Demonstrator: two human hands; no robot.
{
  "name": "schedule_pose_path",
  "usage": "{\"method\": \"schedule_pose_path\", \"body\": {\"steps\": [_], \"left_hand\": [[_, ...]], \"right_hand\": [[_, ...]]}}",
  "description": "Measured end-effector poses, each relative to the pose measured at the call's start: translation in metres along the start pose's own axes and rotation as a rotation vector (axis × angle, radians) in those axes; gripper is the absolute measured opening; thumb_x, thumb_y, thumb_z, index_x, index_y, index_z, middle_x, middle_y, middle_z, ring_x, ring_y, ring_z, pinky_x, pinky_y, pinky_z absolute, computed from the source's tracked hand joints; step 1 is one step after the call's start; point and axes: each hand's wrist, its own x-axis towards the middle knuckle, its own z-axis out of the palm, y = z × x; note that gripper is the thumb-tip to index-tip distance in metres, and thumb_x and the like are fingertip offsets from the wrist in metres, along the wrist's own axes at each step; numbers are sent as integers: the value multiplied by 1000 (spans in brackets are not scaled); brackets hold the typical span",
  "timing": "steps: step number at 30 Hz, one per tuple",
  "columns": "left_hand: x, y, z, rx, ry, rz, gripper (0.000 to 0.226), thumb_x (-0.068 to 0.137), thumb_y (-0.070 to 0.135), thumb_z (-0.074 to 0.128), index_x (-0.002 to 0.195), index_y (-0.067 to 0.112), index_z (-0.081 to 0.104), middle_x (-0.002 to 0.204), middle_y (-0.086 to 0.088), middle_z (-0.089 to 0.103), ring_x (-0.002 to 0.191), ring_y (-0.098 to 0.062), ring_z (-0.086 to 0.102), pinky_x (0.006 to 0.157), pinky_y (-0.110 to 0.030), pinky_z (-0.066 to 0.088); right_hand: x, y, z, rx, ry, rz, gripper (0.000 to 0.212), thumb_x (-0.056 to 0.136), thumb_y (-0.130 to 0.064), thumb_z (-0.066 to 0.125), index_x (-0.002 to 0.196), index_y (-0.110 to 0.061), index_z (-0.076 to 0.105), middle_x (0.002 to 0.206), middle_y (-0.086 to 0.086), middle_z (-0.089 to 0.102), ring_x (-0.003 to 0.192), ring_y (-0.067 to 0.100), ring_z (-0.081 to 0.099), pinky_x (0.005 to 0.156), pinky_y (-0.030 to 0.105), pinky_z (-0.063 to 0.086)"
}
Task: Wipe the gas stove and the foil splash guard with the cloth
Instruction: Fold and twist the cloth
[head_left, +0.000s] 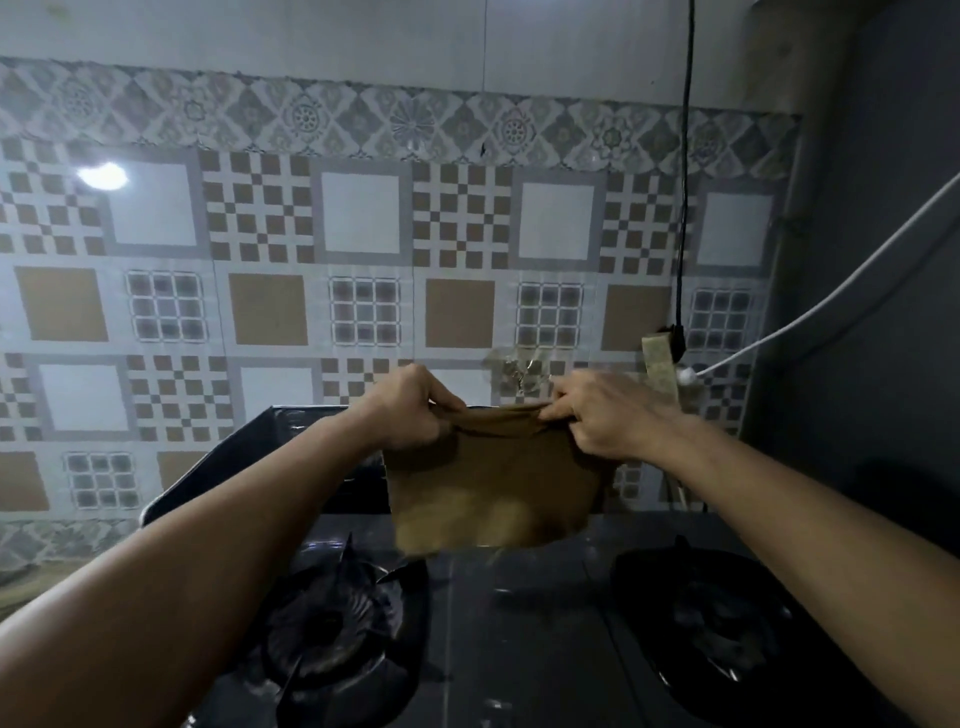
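Gas stove (519, 623) below; both hands' fingers (558, 410) pinch the cloth's (493, 488) top edge.

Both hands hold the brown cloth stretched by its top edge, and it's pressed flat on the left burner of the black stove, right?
Not quite. The head view shows the brown cloth hanging in the air above the black gas stove, not pressed on the left burner. The left hand and right hand do pinch its top edge.

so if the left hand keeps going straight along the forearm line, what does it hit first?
Probably the tiled wall. The left hand grips the brown cloth's top edge above the stove, pointing up and away, with nothing visible between. Depth is unclear; the foil splash guard sits lower left.
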Motion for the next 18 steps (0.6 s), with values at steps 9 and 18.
{"method": "schedule_pose_path", "body": {"steps": [9,18], "left_hand": [[75,-10,75,263,217,-89,11,90,31,63,93,21,68,92,4,68,79,-12,61,63,-25,49],[123,-39,114,477,32,2,32,95,28,55,126,29,61,119,-3,46,96,-25,59,83,-35,50]], "right_hand": [[39,66,77,-27,64,122,36,98,-20,46,130,-30,59,105,-2,52,80,11,41,67,26,32],[84,104,136,-20,55,208,56,94,-7,41,142,-35,41,119,7,43,80,24,53,62,34,42]]}}
